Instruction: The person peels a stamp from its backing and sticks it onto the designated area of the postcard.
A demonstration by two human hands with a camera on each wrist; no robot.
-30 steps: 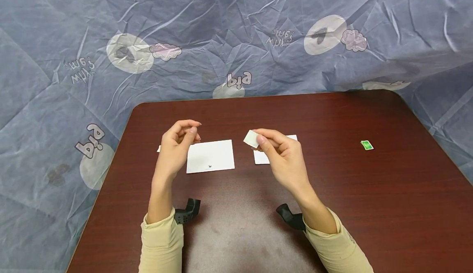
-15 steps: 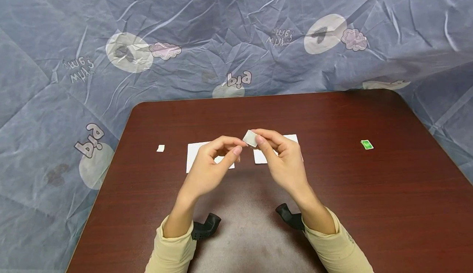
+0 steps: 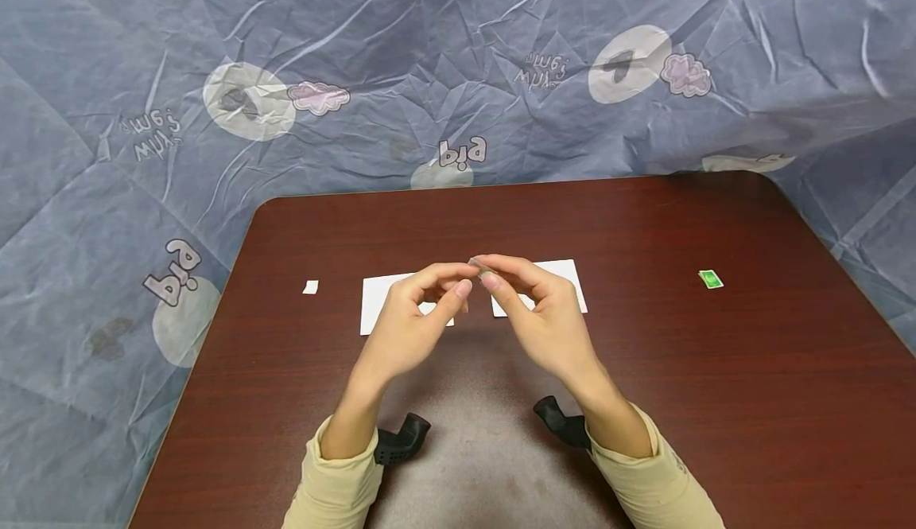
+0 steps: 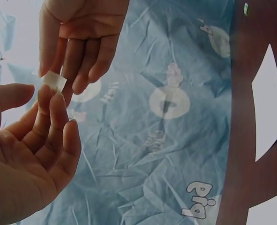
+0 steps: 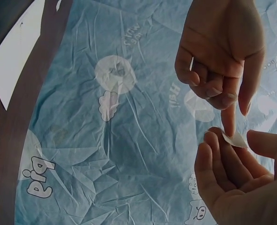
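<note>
My right hand [image 3: 554,322] pinches a small pale square piece of paper [image 4: 56,81] between thumb and fingers, above the table. From the other side, my left hand [image 3: 408,322] reaches to it, its index fingertip touching the piece while the thumb stays apart. In the head view the square shows nearly edge-on, mostly hidden by the fingertips. Behind the left hand lies a white card [image 3: 375,298], partly covered. A second white card [image 3: 561,273] lies behind the right hand, also partly covered.
A small white paper square [image 3: 311,287] lies on the brown table [image 3: 644,354] at the left. Toward the right is a small green-and-white piece [image 3: 711,279], possibly a little stack. Blue printed cloth [image 3: 458,60] hangs beyond the far edge.
My left hand has moved right, bringing its index finger against the square, and uncovered the white square on the table. The right hand has tilted its piece from face-on to nearly edge-on.
</note>
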